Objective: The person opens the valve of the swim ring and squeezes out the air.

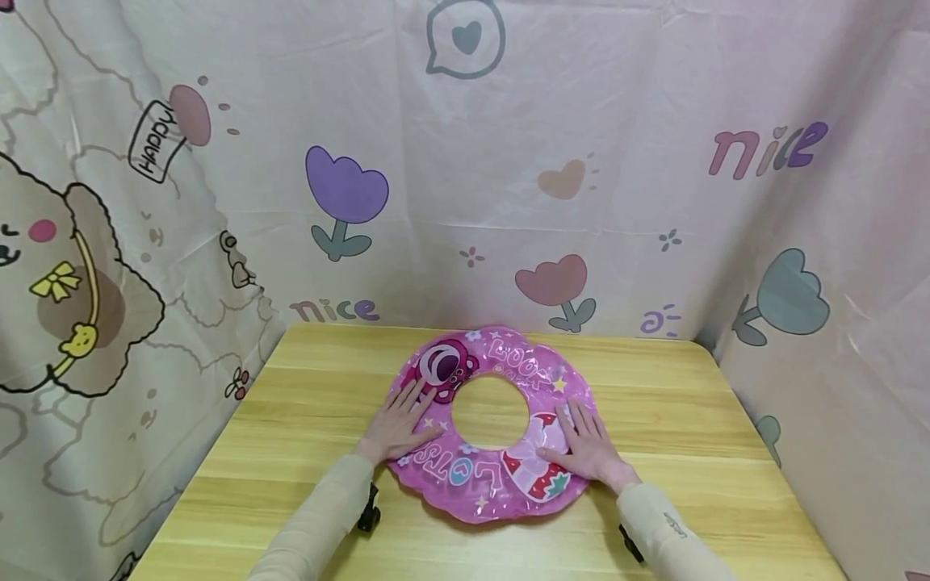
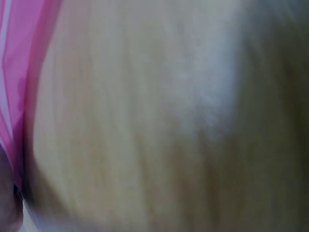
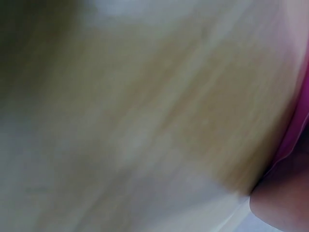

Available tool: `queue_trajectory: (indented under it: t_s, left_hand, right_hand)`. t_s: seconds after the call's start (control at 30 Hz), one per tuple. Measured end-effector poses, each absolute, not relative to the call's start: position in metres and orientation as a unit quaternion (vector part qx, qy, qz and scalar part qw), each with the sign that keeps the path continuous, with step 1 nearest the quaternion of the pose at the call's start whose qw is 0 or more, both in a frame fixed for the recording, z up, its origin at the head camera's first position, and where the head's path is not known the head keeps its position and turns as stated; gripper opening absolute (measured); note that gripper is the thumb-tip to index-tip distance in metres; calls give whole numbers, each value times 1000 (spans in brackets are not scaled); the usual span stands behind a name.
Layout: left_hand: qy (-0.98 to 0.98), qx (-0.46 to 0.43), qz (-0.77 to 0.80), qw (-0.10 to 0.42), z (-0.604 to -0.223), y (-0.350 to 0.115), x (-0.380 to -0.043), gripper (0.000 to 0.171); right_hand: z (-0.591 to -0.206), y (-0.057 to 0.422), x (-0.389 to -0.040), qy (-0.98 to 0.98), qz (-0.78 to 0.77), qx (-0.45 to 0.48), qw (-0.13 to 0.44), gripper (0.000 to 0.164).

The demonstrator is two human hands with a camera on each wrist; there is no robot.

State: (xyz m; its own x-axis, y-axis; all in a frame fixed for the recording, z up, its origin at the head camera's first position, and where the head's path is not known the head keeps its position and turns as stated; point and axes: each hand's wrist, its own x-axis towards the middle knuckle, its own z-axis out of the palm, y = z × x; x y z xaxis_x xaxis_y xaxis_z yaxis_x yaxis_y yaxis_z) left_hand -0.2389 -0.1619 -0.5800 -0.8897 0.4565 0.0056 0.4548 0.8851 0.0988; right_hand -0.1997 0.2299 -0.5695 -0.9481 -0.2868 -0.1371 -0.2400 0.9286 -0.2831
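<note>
Nearest, your sleeves (image 1: 320, 516) reach in. Your left hand (image 1: 396, 424) and right hand (image 1: 590, 449) rest palm-down on opposite sides of the pink ring (image 1: 475, 494), fingers extended, gripping nothing. You seem to be steadying or pressing it; the next move probably calls for even pressure from both palms. The ring lies on the table (image 1: 291, 420), reaching its far edge, with the printed backdrop (image 1: 450, 161) behind.
</note>
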Motion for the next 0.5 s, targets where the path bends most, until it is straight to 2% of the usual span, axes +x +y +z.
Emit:
queue_trajectory:
  t_s: [0.3,0.5]
  left_hand:
    - [970,235,65,-22,-594,-164,-243,85]
    - [971,230,63,-4,-590,-163,-243,85]
  right_hand:
    - [-573,231,-199,979,-132,-136,81,100]
    - [-573,231,-200,978,-133,-136,80,100]
